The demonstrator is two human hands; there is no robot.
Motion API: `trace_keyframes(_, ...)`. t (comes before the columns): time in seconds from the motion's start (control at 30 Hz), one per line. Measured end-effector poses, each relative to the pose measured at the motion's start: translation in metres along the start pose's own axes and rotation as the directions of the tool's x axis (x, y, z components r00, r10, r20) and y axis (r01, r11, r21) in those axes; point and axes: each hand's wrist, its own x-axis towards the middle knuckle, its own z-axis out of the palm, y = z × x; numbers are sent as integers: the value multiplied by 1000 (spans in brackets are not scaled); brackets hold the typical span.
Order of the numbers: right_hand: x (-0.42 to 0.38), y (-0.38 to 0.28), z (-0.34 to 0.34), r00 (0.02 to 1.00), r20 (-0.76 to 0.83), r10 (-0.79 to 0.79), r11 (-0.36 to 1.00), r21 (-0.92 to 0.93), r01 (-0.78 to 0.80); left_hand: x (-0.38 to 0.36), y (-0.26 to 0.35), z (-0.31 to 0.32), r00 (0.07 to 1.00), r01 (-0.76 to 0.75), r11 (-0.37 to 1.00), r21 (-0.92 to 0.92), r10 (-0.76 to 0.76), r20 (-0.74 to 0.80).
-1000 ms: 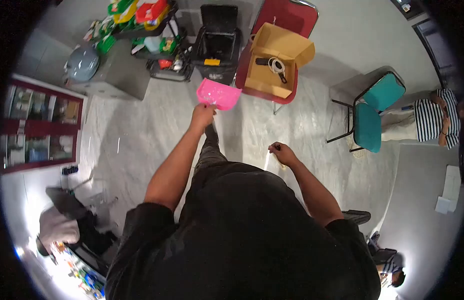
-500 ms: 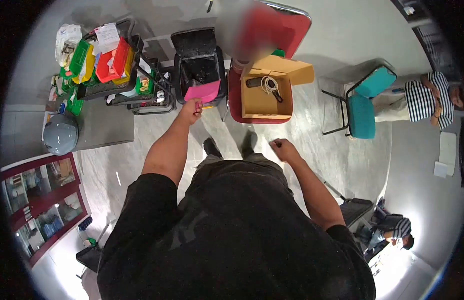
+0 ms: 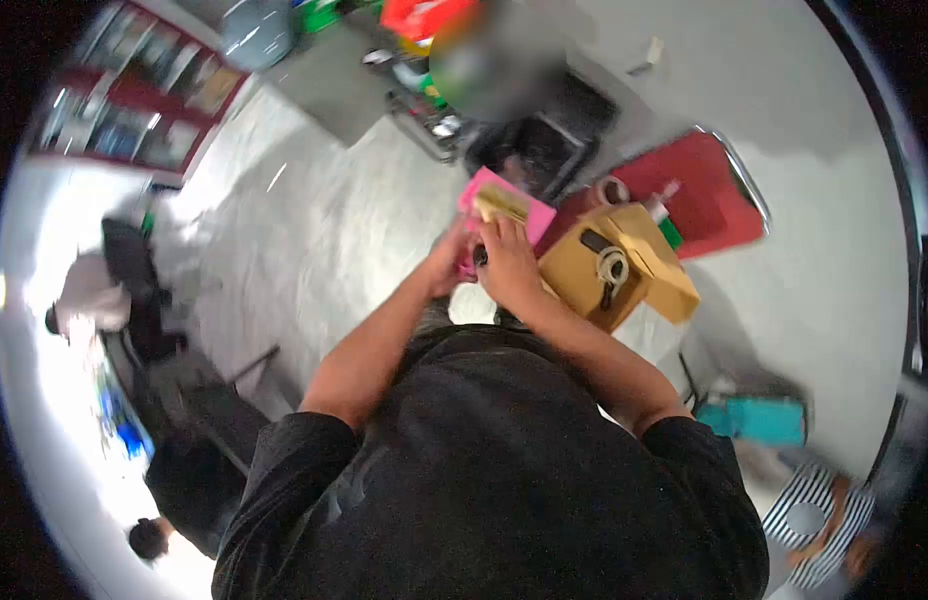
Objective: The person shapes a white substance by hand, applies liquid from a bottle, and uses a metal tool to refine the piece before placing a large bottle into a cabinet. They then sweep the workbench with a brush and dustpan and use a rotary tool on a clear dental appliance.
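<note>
Motion blur; fingers of both hands overlap at frame centre, so the handle of the one pink dustpan [image 3: 506, 207] is hidden. Left hand [image 3: 452, 262] and right hand [image 3: 508, 262] both closed around its lower end. Pan's long axis runs up-right, toward the black bin [image 3: 544, 150]; one open cardboard box [image 3: 624, 268] just right.
</note>
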Motion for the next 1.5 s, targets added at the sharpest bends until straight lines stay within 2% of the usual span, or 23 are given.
trace_keyframes(0.03, -7, -11, 10, 991, 136, 9, 1000, -2, -9, -20, -14, 21, 989, -127, 990, -60, 121, -87)
trace_keyframes(0.13, -34, -39, 29, 888, 457, -49, 989, 145, -20, -52, -86, 0, 957, -110, 975, -195, 50, -287)
trace_keyframes(0.27, -36, -106, -6, 238, 943, -232, 943, 278, -183, -139, -183, -20, 937, -248, 892, -378, 121, -329)
trace_keyframes(0.37, -72, -81, 80, 122, 827, -548, 823, 560, -99, -197, -251, -13, 839, -493, 765, -413, 293, -459)
trace_keyframes(0.4, -79, -113, 70, -72, 889, -452, 833, 392, -390, -206, -283, -13, 806, -522, 763, -381, 297, -511)
trace_keyframes(0.43, -89, -123, 89, -126, 921, -368, 846, 275, -457, -213, -315, -15, 783, -539, 764, -355, 298, -547)
trace_keyframes(0.5, -109, -176, 103, -359, 905, -226, 949, 123, -289, -242, -377, 3, 718, -655, 581, -483, 279, -638)
trace_keyframes(0.6, -153, -217, 160, -478, 878, -33, 994, 79, 75, -282, -473, 39, 554, -808, 344, -479, 163, -817)
trace_keyframes(0.63, -173, -226, 184, -500, 866, -14, 987, 93, 134, -297, -508, 52, 516, -836, 259, -484, 70, -854)
trace_keyframes(0.7, -207, -230, 231, -292, 956, 33, 943, 67, 326, -334, -580, 67, 475, -869, 122, -479, -64, -878)
trace_keyframes(0.73, -221, -233, 250, -307, 950, 53, 925, 69, 374, -358, -605, 82, 430, -881, 165, -443, -108, -896)
trace_keyframes(0.8, -247, -235, 279, -76, 985, 157, 676, -51, 735, -402, -651, 108, 377, -861, 268, -433, -234, -896)
trace_keyframes(0.9, -279, -219, 325, 119, 930, 348, 598, -318, 736, -439, -721, 125, 347, -869, 229, -438, -347, -871)
trace_keyframes(0.93, -302, -242, 309, 35, 900, 434, 832, -416, 366, -454, -739, 131, 325, -893, 203, -401, -325, -888)
trace_keyframes(0.97, -320, -260, 319, 45, 898, 437, 819, -418, 394, -467, -756, 136, 298, -916, 175, -361, -305, -904)
trace_keyframes(1.03, -348, -297, 345, -150, 862, 485, 847, -420, 325, -485, -784, 141, 246, -969, -86, -231, -308, -919)
trace_keyframes(1.17, -415, -393, 386, -328, 811, 485, 786, -240, 569, -512, -844, 127, 199, -978, -148, -148, -430, -881)
trace_keyframes(1.23, -452, -448, 404, -369, 817, 443, 651, -10, 759, -524, -882, 108, 239, -970, -172, -169, -595, -768)
trace_keyframes(1.27, -489, -496, 393, -222, 884, 412, 420, 32, 907, -531, -901, 96, 230, -971, -189, -143, -602, -765)
trace_keyframes(1.37, -567, -589, 419, -136, 935, 328, 49, 127, 991, -552, -930, 81, 213, -950, -306, 66, -786, -580)
trace_keyframes(1.43, -583, -612, 524, -170, 949, 265, -57, 191, 980, -564, -944, 70, 239, -846, -444, 295, -811, -534)
trace_keyframes(1.47, -595, -626, 559, -470, 777, 419, -363, 617, 698, -570, -948, 67, 222, -793, -462, 396, -825, -520)
trace_keyframes(1.5, -622, -643, 543, -379, 812, 444, -291, 530, 796, -576, -955, 68, 206, -737, -467, 488, -844, -496)
